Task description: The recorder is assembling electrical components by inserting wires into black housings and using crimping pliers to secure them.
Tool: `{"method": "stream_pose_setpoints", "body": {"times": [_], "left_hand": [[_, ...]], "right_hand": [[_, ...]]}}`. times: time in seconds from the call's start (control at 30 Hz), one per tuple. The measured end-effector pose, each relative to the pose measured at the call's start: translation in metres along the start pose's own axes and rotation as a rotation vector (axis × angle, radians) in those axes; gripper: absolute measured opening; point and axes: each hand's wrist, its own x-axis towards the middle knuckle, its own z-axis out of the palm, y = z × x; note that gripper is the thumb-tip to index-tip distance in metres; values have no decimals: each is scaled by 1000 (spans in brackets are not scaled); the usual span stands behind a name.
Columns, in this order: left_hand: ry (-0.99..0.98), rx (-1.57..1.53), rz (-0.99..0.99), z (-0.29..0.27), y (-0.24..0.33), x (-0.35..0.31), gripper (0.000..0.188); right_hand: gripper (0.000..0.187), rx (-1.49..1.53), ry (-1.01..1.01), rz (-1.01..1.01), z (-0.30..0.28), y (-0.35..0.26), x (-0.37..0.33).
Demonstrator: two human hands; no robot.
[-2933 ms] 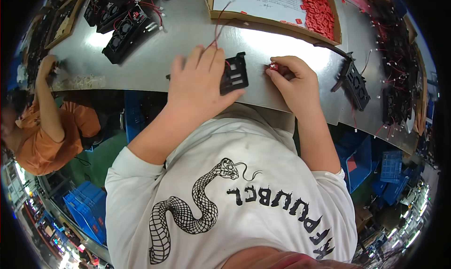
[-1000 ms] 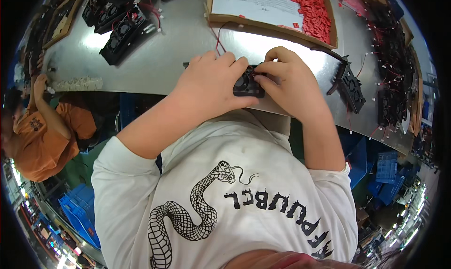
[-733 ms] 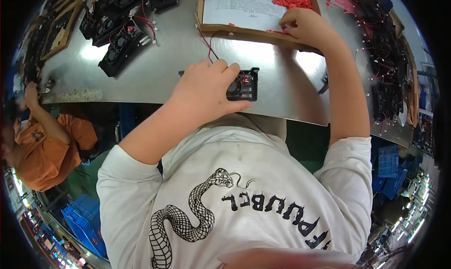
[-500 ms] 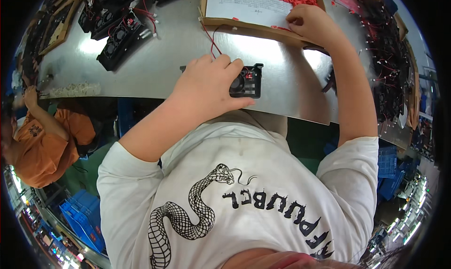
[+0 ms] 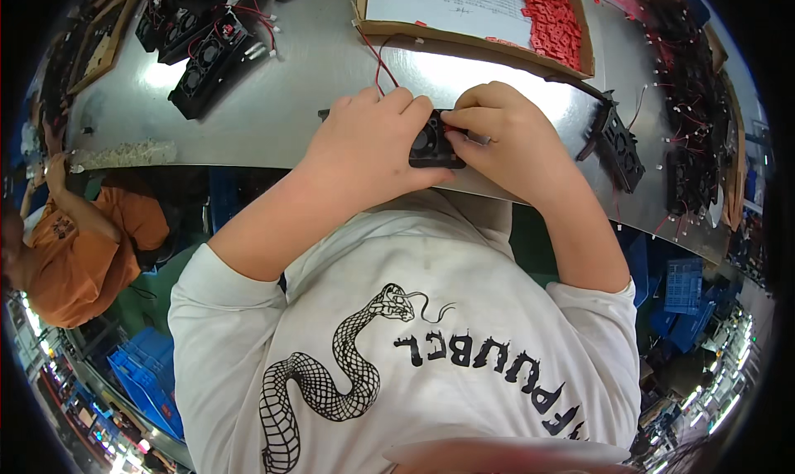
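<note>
A black fan housing [image 5: 426,145] with a small round fan lies on the metal table in front of me; red and dark wires run from behind my left hand toward the cardboard tray. My left hand [image 5: 364,139] is wrapped over the housing's left part, thumb along its near edge, and hides much of it. At the housing's right end, my right hand [image 5: 509,139] has thumb and fingers pinched together. A small bit of red plastic [image 5: 449,129] shows at those fingertips, mostly hidden. Beyond the hands, many similar red plastic pieces [image 5: 556,31] fill the tray's right side.
The shallow cardboard tray [image 5: 489,47] also holds a printed paper sheet [image 5: 447,6]. Wired fan housings [image 5: 207,64] crowd the upper left; another fan housing [image 5: 621,151] and a dense row stand right. At left sits a person in orange [image 5: 79,267], near a clear bag [image 5: 132,153].
My right hand has come from the tray of red pieces down and left to the housing's right end. My left hand stays on the housing.
</note>
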Motion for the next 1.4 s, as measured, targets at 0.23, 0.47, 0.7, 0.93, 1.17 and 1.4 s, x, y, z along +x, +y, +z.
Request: {"method": "stream_pose_setpoints", "body": {"times": [0.23,0.47,0.7,0.93,1.17,1.4], "left_hand": [[-28,19,-11,-2,0,0,67],[-15,-5,2,-4,-3,3,66],[27,8,7,-8,0,7,65],[41,31,45,-5,-5,2,61],[51,-3,37,-5,-3,4,59],[-14,-5,-2,-11,0,3,61]], "right_hand": [[22,140,71,216,14,2,-7],[20,63,28,183,7,4,2],[18,80,-118,275,-5,-3,18],[19,225,-51,117,4,11,5],[16,131,-9,97,6,6,11],[16,241,-53,118,8,12,11]]}}
